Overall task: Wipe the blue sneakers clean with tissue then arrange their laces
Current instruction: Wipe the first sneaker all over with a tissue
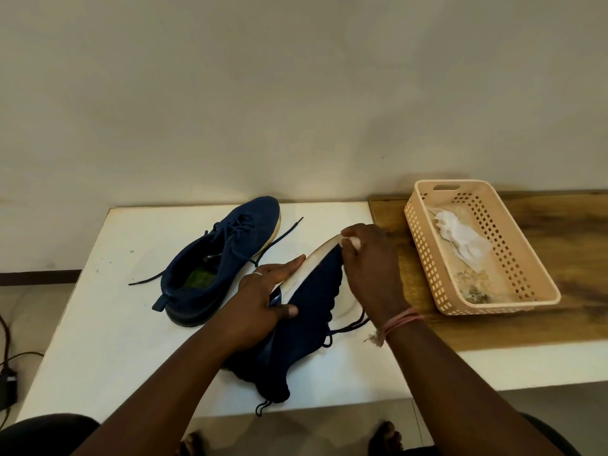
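left hand (263, 292) grips tilted sneaker (306, 311); right hand (368, 258) pinches tissue (353, 241) at its toe.

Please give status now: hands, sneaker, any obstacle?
Left hand grips held sneaker by sole. Right hand pinches tissue at toe edge. Second sneaker on table, laces loose. No obstacle.

Both forearms are bare, a silver ring (257, 274) circles a left hand (263, 292) finger, and pink thread bands (399, 320) wrap the right wrist.

tilted sneaker (306, 311) between both hands, tissue (353, 241) at sole
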